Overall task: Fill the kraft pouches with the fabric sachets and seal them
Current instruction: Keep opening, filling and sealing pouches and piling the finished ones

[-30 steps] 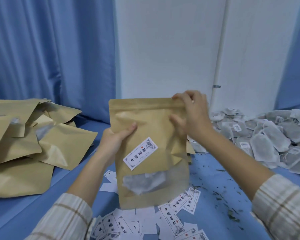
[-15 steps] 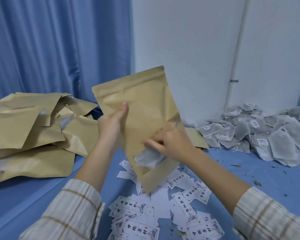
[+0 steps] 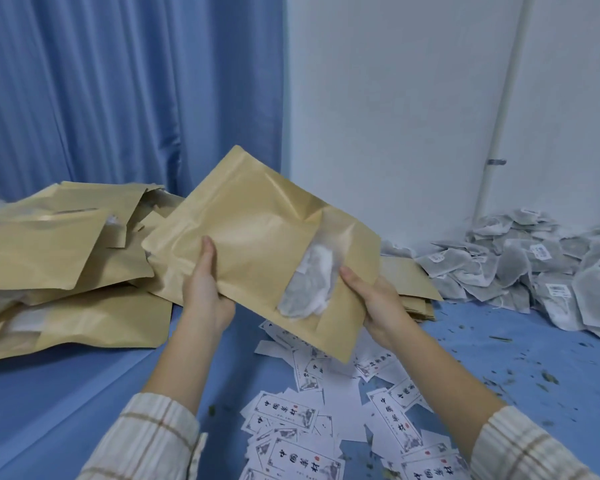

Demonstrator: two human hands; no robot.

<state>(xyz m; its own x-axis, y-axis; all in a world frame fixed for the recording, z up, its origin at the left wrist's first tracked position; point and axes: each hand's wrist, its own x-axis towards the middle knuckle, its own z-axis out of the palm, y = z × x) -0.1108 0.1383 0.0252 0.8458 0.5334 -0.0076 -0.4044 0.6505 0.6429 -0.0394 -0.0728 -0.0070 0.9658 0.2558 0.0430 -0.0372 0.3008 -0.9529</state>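
Note:
I hold one kraft pouch (image 3: 257, 237) in the air, tilted with its top toward the upper left. A fabric sachet (image 3: 309, 289) shows through its clear window. My left hand (image 3: 205, 292) grips the pouch's lower left edge, thumb on the front. My right hand (image 3: 374, 306) grips the bottom right edge beside the window. A heap of grey fabric sachets (image 3: 534, 265) lies at the right against the wall. A pile of kraft pouches (image 3: 66, 265) lies at the left.
Loose white printed labels (image 3: 326, 417) are scattered on the blue tabletop (image 3: 66, 410) under my hands. A flat stack of kraft pouches (image 3: 413, 285) sits behind my right hand. Dried herb bits (image 3: 520, 368) speckle the right side. Blue curtain and white wall stand behind.
The pouch has swung from upright to tilted toward the left pile. My right hand slid from the window area down to the bottom right edge.

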